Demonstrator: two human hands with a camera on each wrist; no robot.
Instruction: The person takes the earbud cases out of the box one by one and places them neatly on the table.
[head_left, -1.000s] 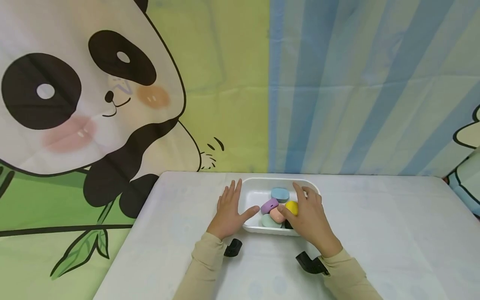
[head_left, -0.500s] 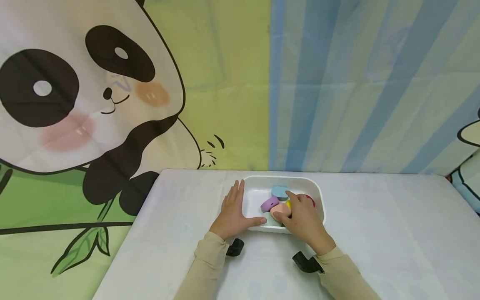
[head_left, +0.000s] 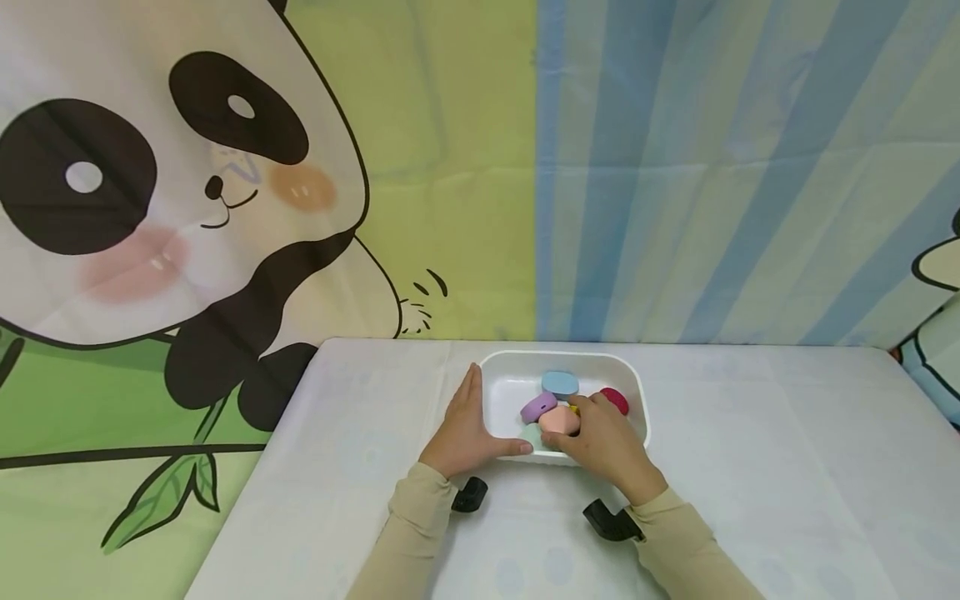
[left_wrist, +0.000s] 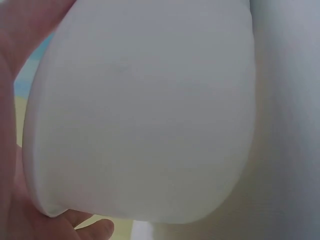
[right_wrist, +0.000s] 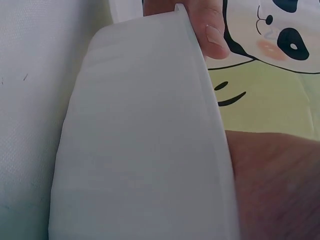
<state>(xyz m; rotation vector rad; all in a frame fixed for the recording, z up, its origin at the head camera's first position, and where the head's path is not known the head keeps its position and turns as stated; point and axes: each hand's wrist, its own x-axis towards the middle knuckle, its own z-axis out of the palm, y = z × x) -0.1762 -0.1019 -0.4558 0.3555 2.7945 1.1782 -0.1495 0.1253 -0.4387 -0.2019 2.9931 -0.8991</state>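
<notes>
A white plastic tray [head_left: 512,355] holds several small coloured pieces. My left hand [head_left: 467,433] grips its near left corner, thumb over the front rim and fingers along the left side; its thumb [right_wrist: 214,42] also shows over the rim in the right wrist view. Inside the tray, my right hand [head_left: 609,450] pinches a peach rounded piece [head_left: 559,419] between thumb and bent fingers. Just behind those fingers, a yellow piece [head_left: 574,409] is mostly covered. Close around lie a purple piece [head_left: 538,407] with a small slot, a pale green piece [head_left: 532,433] and a light blue oval piece [head_left: 560,383].
A red round piece [head_left: 615,400] lies at the tray's right end. The tray stands on a white-covered table [head_left: 757,450] in front of a printed panda curtain [head_left: 420,167]. Black mounts [head_left: 469,496] sit at both wrists. In both wrist views the tray's outer wall [left_wrist: 145,115] fills the middle.
My left hand has moved right, its thumb coming onto the tray's front rim. My right hand has moved left and down, its fingers closing by the peach piece, covering the yellow one and uncovering the red one.
</notes>
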